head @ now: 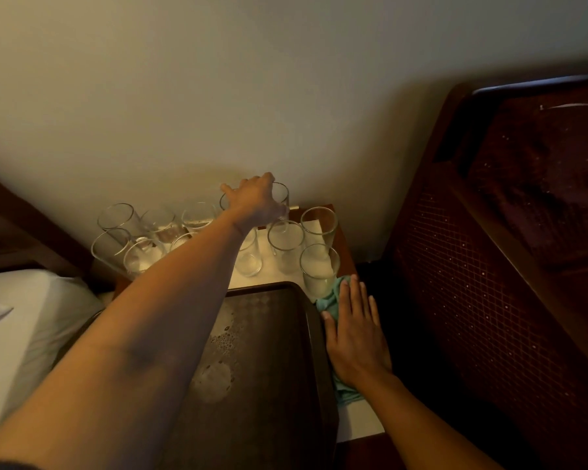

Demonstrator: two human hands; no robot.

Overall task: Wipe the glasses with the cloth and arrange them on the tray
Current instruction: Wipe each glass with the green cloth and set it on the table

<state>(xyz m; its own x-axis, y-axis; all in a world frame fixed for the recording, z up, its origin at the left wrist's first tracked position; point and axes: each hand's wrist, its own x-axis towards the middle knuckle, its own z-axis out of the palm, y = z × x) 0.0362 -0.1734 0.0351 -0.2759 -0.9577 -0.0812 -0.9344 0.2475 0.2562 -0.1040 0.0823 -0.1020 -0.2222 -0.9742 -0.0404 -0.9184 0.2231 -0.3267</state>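
Glasses (286,245) crowd the worktop's (357,422) far edge, rim beside rim against the wall (286,96), with only narrow gaps between. The left forearm (184,300) slants over the tray (314,334) to the far glass (282,195) the left hand (252,198) grips, barring the tray's left side; its right half lies open from above. The right hand (357,337), flat on the cloth (330,296), fills the right-edge strip beside a dark headboard (489,266).

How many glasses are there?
11 glasses: six clustered left of the arm, one gripped by the left hand at the back, four on the right near the cloth. The arm may hide more.
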